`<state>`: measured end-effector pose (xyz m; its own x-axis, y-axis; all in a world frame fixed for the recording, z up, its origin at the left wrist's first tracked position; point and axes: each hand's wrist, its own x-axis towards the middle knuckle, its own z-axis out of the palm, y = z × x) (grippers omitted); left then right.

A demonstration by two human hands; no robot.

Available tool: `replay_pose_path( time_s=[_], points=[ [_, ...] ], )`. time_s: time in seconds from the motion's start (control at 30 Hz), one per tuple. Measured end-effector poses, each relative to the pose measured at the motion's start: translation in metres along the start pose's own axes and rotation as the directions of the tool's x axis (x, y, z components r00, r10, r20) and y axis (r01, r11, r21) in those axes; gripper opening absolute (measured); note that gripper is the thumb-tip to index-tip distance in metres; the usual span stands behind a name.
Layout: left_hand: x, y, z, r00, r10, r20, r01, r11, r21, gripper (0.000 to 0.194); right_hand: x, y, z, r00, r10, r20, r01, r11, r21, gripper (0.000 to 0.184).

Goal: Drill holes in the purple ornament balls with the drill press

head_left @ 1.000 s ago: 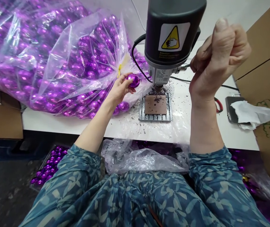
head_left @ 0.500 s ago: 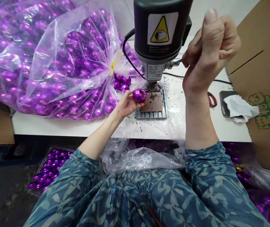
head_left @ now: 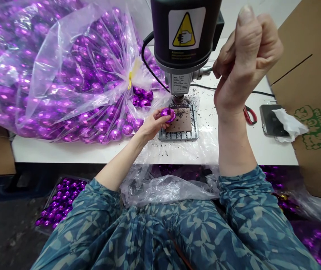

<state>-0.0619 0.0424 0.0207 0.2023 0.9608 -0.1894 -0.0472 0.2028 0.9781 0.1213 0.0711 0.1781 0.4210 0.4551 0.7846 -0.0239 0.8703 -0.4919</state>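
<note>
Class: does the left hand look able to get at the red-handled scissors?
Probably not easily: the drill press and raised right forearm stand between the left hand, holding a purple bauble, and the scissors.

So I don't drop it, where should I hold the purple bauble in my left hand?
Take the purple bauble around its widest part, coming from underneath, as your left hand does now. It's a rounded, faceted oval with no handle or flat edge visible, so cupped fingers beneath it should probably hold it most securely.
</note>
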Motion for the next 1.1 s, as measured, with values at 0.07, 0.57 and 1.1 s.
replay_pose_path(
  time_s=[0.07,0.57,1.1],
  points=[
    [0.001,-0.003,-0.001,0.998,0.058,-0.019,-0.056,0.995,0.088,0.056,0.0,0.0,0.0,1.0,-0.003,-0.001,0.003,1.0,-0.003,0.062],
    [0.019,-0.007,0.016,0.983,0.179,-0.047,-0.148,0.911,0.384,0.053,-0.002,0.0,-0.001,1.0,-0.012,0.012,0.012,1.0,0.02,0.062],
    [0.016,-0.034,0.03,0.889,0.451,-0.073,-0.348,0.771,0.534,0.058,-0.017,-0.007,-0.007,1.0,-0.005,-0.008,0.005,0.995,-0.099,0.07]
  ],
)
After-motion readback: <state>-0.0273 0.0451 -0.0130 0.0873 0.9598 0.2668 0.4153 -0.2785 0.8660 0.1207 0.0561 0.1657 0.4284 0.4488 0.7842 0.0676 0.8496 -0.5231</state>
